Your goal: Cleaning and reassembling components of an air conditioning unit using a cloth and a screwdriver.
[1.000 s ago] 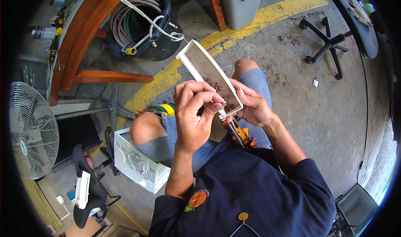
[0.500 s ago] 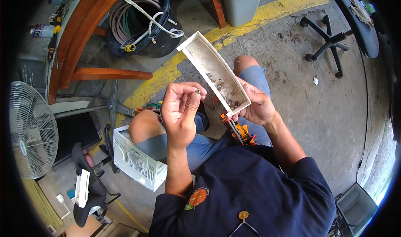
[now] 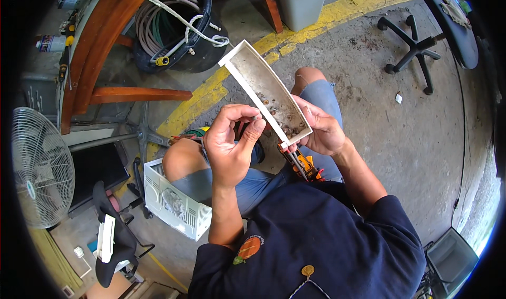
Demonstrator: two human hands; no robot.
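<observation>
Tray [image 3: 252, 72], white, long, shallow, open side up; between the two hands. Loose small pieces [image 3: 289, 128], dark and brownish, gathered mostly in the tray's near end.
Right hand [image 3: 326, 130]: grasping the tray's near end at its right side, thumb at the rim, fingers beneath.
Left hand [image 3: 230, 143]: just left of the tray, thumb and forefinger pinching a small greyish part [image 3: 256, 117]; whether the fingertips touch the tray's edge cannot be told.
Orange-and-black tool [image 3: 301, 164]: just below the tray's near end.
White slotted housing [image 3: 176, 206]: lower left of the tray.
Black tub [image 3: 203, 56] with coiled hose [image 3: 148, 19]: upper left of the tray.
Grey bin [image 3: 299, 6]: beyond the tray.
</observation>
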